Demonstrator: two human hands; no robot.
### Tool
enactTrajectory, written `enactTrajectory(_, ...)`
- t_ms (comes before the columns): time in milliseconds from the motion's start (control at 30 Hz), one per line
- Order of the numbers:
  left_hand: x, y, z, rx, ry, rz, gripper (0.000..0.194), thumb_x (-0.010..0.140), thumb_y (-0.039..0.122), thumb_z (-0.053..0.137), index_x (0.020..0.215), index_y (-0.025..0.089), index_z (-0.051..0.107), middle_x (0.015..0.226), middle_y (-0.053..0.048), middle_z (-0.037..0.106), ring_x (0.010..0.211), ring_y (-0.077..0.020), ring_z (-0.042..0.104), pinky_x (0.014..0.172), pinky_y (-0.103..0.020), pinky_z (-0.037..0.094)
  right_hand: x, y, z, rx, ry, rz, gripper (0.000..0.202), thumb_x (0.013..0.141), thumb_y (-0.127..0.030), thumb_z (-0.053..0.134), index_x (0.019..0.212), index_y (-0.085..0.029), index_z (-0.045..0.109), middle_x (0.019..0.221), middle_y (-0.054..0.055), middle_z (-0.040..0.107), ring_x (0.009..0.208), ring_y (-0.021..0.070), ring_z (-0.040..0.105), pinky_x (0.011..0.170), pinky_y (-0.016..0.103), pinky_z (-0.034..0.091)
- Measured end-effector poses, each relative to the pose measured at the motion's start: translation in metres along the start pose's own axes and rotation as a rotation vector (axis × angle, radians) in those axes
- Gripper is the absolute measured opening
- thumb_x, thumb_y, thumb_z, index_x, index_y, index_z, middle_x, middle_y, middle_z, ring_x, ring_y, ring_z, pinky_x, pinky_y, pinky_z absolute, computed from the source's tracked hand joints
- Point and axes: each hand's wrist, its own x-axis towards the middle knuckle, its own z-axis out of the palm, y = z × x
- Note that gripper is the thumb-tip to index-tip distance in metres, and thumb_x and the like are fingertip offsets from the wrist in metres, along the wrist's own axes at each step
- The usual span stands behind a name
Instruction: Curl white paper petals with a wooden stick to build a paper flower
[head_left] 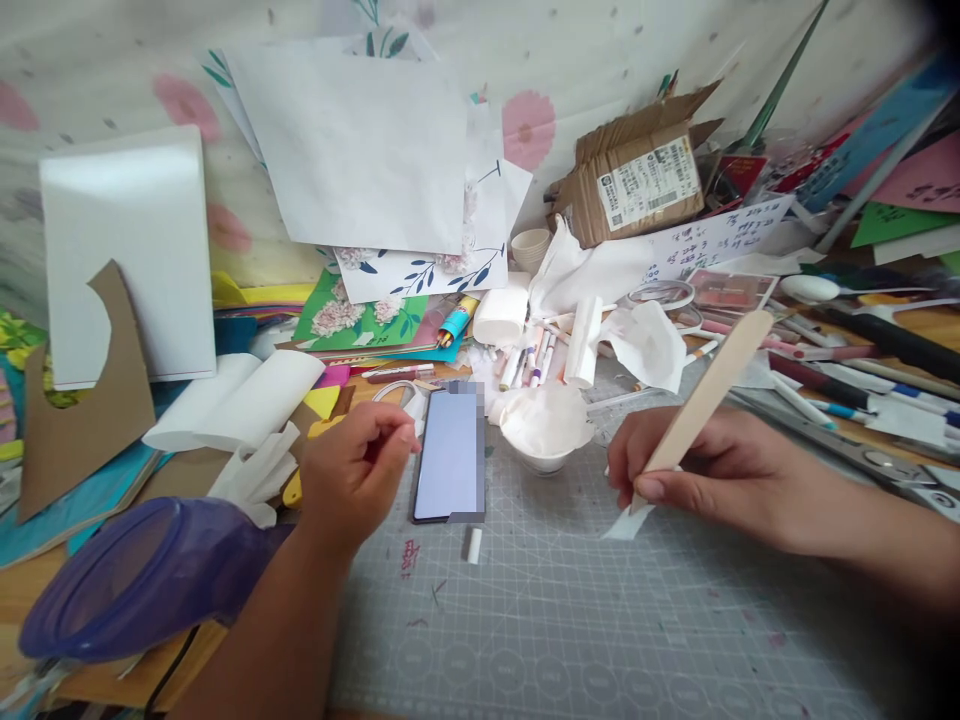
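Observation:
My right hand (697, 475) grips a flat wooden craft stick (712, 385) that slants up to the right. A small strip of thin white paper (628, 522) shows under those fingertips, just above the grey cutting mat (570, 610). Left of it stands a small white bowl (546, 430) lined with crumpled white tissue. My left hand (360, 475) is loosely closed beside a phone (448, 455) lying on the mat, and I see nothing in its fingers. Below the phone lies a short white cylinder (474, 546).
Markers (529, 360), white paper rolls (244, 400) and crumpled tissue (649, 340) crowd the back. A torn cardboard box (637, 170) stands behind them. On the left are a purple plastic object (157, 575) and a cut cardboard piece (82, 420). Scissors (885, 470) lie at the right.

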Motion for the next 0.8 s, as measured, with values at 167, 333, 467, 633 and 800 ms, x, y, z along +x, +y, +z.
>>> enactTrajectory(167, -0.019, 0.051, 0.008, -0.179, -0.300, 0.156, 0.004, 0.085, 0.023, 0.062, 0.082, 0.022, 0.065, 0.071, 0.003, 0.067, 0.060, -0.0122, 0.059, 0.061, -0.025, 0.046, 0.000, -0.005, 0.002, 0.127, 0.083, -0.030, 0.018, 0.094, -0.027, 0.063, 0.081, -0.017, 0.068, 0.079, 0.003, 0.067, 0.072, 0.0139, 0.063, 0.067, 0.025, 0.051)
enactTrajectory(333, -0.025, 0.103, 0.025, -0.438, -0.745, -0.184, 0.046, 0.072, 0.049, 0.079, 0.106, 0.021, 0.063, 0.089, -0.003, 0.068, 0.081, -0.0206, 0.065, 0.072, -0.031, 0.050, -0.002, -0.008, 0.008, 0.183, 0.106, -0.070, 0.014, 0.094, -0.023, 0.063, 0.082, -0.017, 0.068, 0.081, 0.003, 0.067, 0.073, 0.0131, 0.061, 0.067, 0.024, 0.049)
enactTrajectory(467, -0.024, 0.116, 0.046, -0.636, -0.711, -0.363, 0.035, 0.069, 0.040, 0.081, 0.086, 0.021, 0.057, 0.079, 0.001, 0.061, 0.073, -0.0162, 0.058, 0.070, -0.029, 0.048, -0.003, -0.005, 0.012, 0.233, 0.133, -0.072, 0.012, 0.094, -0.023, 0.064, 0.083, -0.018, 0.065, 0.080, 0.002, 0.066, 0.073, 0.0132, 0.062, 0.069, 0.025, 0.051)
enactTrajectory(633, -0.033, 0.113, 0.064, -0.676, -0.616, -0.416, 0.021, 0.074, 0.026, 0.072, 0.076, 0.021, 0.052, 0.068, 0.004, 0.056, 0.064, -0.0123, 0.052, 0.059, -0.024, 0.042, -0.005, -0.006, 0.011, 0.191, 0.130, -0.057, 0.012, 0.093, -0.021, 0.064, 0.082, -0.018, 0.066, 0.080, 0.002, 0.066, 0.073, 0.0127, 0.062, 0.068, 0.024, 0.050)
enactTrajectory(800, -0.037, 0.107, 0.063, -0.654, -0.628, -0.429, 0.009, 0.076, 0.023, 0.062, 0.076, 0.021, 0.053, 0.067, 0.003, 0.056, 0.063, -0.0130, 0.053, 0.054, -0.022, 0.039, -0.005, -0.006, 0.011, 0.176, 0.079, -0.056, 0.008, 0.093, -0.019, 0.063, 0.086, -0.018, 0.067, 0.083, 0.003, 0.067, 0.074, 0.0136, 0.063, 0.069, 0.025, 0.052)
